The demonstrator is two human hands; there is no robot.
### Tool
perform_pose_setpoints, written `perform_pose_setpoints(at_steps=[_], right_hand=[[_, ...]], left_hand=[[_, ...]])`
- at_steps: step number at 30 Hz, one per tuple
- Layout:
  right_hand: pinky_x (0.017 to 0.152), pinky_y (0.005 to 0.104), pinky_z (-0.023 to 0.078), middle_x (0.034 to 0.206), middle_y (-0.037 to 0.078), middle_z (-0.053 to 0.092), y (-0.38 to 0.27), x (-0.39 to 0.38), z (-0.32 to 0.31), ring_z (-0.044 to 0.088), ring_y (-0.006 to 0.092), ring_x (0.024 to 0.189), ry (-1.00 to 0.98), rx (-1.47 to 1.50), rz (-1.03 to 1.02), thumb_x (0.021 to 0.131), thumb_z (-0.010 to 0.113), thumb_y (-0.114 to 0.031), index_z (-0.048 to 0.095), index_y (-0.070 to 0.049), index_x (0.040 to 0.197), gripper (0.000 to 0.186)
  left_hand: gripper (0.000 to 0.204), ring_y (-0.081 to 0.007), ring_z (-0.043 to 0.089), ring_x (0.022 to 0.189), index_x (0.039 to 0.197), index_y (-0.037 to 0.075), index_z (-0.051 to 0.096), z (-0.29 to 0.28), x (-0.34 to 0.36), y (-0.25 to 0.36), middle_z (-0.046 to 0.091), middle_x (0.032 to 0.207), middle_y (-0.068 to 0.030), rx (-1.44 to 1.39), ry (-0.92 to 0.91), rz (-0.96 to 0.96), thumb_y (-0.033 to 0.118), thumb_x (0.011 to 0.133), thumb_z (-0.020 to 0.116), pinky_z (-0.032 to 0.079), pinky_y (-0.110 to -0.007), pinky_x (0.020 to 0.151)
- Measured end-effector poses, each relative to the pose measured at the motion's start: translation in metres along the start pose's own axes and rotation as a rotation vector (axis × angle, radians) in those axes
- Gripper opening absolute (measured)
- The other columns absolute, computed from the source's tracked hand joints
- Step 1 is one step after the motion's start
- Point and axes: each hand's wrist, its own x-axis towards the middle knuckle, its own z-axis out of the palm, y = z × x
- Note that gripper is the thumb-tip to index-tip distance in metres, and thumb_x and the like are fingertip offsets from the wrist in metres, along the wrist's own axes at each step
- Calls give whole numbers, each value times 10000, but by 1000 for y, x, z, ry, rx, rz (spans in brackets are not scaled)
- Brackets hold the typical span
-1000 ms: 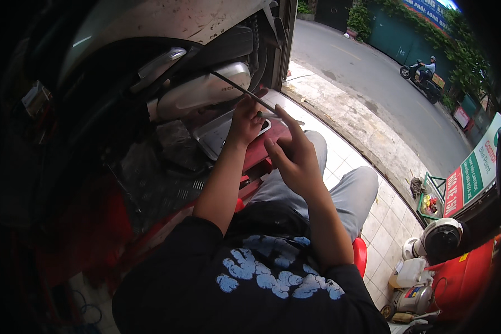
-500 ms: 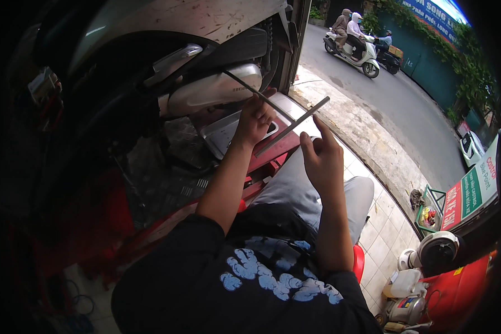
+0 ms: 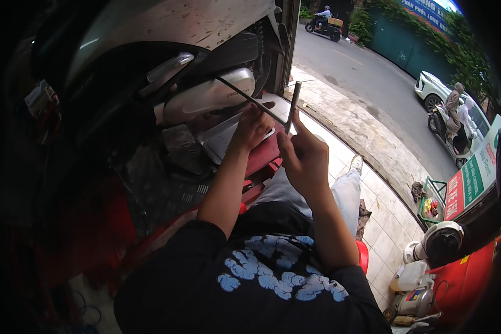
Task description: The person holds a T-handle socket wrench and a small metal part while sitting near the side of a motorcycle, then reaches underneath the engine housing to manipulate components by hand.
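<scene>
A T-handle wrench (image 3: 252, 101) slants from the silver engine-side cover (image 3: 211, 99) of a motorbike to its crossbar (image 3: 294, 101). My left hand (image 3: 250, 129) curls loosely round the shaft, one finger sticking out beyond it. At the crossbar is my right hand (image 3: 306, 153), its forefinger stretched along the bar and its thumb near the lower end, the other fingers folded. The wrench's far tip meets the bike beside the cover; what it sits on is too small to tell. Below my left hand lies a metal tray (image 3: 210, 135).
The tray rests on a red stand (image 3: 265, 157) by my legs. To the right stand a fan (image 3: 444, 242), a plastic jug (image 3: 413, 276) and a red cabinet (image 3: 467, 278). A doorway opens onto a street with a white car (image 3: 431, 92) and motorbikes (image 3: 322, 26).
The crossbar has turned from slanting to nearly upright, and my right hand has moved left with it. My left hand stays at the shaft. Outside, the motorbikes have moved and a white car has come further into view.
</scene>
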Motion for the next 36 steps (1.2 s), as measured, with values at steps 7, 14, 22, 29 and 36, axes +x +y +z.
perform_pose_setpoints(at_steps=[7, 14, 22, 29, 36], right_hand=[[495, 272, 394, 562, 76, 530, -6, -4, 0, 479, 96, 478, -18, 28, 3, 847, 644, -70, 582, 6, 1274, 438], [534, 323, 459, 609, 116, 620, -4, -7, -11, 608, 199, 529, -261, -370, 62, 882, 631, -215, 674, -50, 1139, 308], [564, 329, 473, 606, 139, 619, 14, 1, -10, 615, 267, 545, -125, -21, 229, 899, 636, -266, 505, 2, 1332, 526], [549, 330, 460, 633, 100, 612, -6, -8, -7, 619, 234, 570, -376, -113, 32, 828, 692, -153, 485, -81, 1359, 575], [613, 315, 498, 754, 113, 668, 12, -5, 6, 665, 211, 654, -193, -7, 31, 848, 702, -186, 556, -25, 1214, 426]], left_hand=[[431, -54, 379, 484, 1192, -61, 585, -8, -2, -1, 466, 568, 38, -44, -96, 71, 297, 952, 593, 319, -218, 520], [375, -40, 307, 421, 1221, -35, 578, -5, -1, 2, 344, 477, 82, -52, -56, 49, 253, 993, 504, 279, -222, 506], [365, -34, 308, 433, 1225, -6, 588, -1, 2, 2, 321, 488, 83, 3, -40, 85, 268, 1001, 498, 278, -224, 506], [373, -61, 333, 452, 1193, -5, 610, -16, -4, 7, 358, 496, 60, -56, 60, 99, 282, 958, 574, 285, -218, 506], [348, -49, 313, 437, 1165, 2, 617, -9, -2, 3, 331, 481, 71, -49, 48, 108, 288, 980, 547, 269, -214, 488]])
